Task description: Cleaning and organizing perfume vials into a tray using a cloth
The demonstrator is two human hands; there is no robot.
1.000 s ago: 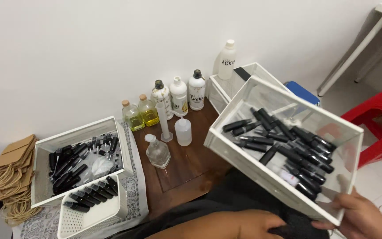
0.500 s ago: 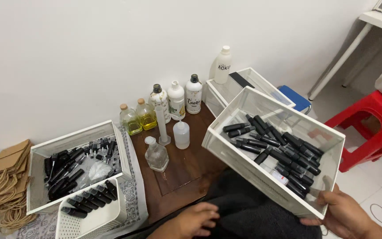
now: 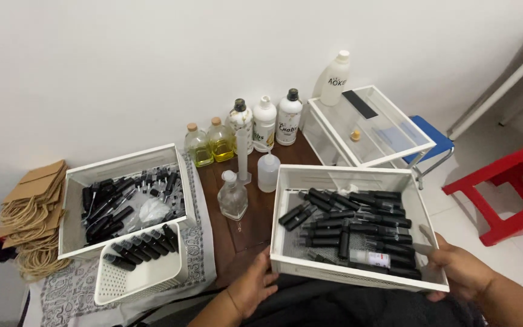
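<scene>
Two hands carry a white mesh tray (image 3: 420,212) full of black spray bottles (image 3: 358,227), held low over the person's dark-clothed lap (image 3: 334,303) at the near edge of the small wooden table (image 3: 243,233). The left hand (image 3: 252,284) has its fingers closed against the tray's near left corner; the right hand (image 3: 458,266) grips the near right corner, thumb lying over the rim. The bottles lie on their sides in loose rows, and one with a pale label rests along the tray's near wall.

On the table, along the wall edge, stand two small bottles of yellow liquid (image 3: 210,144) and three taller white bottles (image 3: 266,121); nearer sit a clear glass flask (image 3: 233,195), a slim measuring cylinder (image 3: 243,154) and a small translucent bottle (image 3: 268,171). At the left, on a patterned cloth (image 3: 74,290), a larger white tray (image 3: 122,163) holds more black bottles, with a small white basket (image 3: 134,281) of them just beside its near edge. Brown paper bags (image 3: 31,212) are piled further left. A white wire rack (image 3: 388,151) and a red plastic stool (image 3: 509,194) stand to the right.
</scene>
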